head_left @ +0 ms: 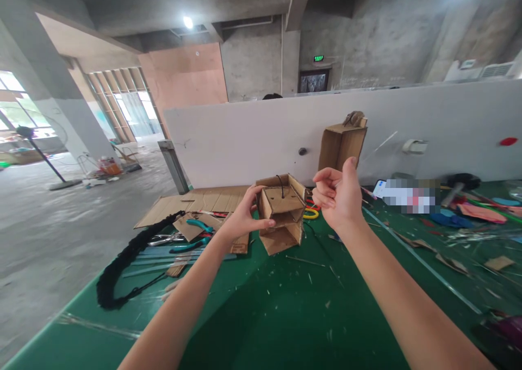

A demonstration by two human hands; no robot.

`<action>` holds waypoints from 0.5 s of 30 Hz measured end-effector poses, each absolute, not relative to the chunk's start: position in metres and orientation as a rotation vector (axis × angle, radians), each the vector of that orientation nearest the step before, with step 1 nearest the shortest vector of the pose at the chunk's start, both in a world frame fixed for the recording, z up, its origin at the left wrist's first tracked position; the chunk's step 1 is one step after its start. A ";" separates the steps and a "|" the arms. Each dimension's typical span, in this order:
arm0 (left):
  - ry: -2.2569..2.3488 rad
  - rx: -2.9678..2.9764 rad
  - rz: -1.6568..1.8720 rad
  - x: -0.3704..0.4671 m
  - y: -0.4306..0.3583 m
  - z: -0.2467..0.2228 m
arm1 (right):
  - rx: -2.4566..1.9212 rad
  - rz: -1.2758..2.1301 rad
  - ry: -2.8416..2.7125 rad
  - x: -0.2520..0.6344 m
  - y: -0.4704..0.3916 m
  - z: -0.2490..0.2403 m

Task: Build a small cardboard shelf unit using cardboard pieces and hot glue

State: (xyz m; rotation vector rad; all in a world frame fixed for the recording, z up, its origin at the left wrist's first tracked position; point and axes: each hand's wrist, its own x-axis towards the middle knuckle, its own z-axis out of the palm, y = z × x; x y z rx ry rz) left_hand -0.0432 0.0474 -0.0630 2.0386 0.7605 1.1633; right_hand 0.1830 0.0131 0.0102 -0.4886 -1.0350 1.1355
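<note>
Near the middle of the green table stands a small cardboard box with an open front, an inner shelf and a thin black cord coming out of its top. My left hand grips the box's left side, thumb at the front. To the right of the box, my right hand is raised with the thumb up and the fingers curled; whether anything small is between them is hidden. Behind my right hand a taller cardboard piece rises against the white partition, with a brown lump on its top.
Teal-handled pliers, glue sticks and a black fuzzy strip lie left on the green table. A flat cardboard sheet is behind them. A phone and scraps lie right. The white partition borders the back.
</note>
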 end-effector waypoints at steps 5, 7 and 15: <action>0.753 2.047 1.131 -0.050 0.051 -0.065 | -0.480 1.159 -0.997 0.183 0.011 0.014; 0.747 2.032 1.119 -0.049 0.050 -0.064 | -0.505 1.189 -0.965 0.182 0.010 0.016; 0.745 2.011 1.105 -0.047 0.047 -0.062 | -0.424 1.256 -0.980 0.179 0.003 0.017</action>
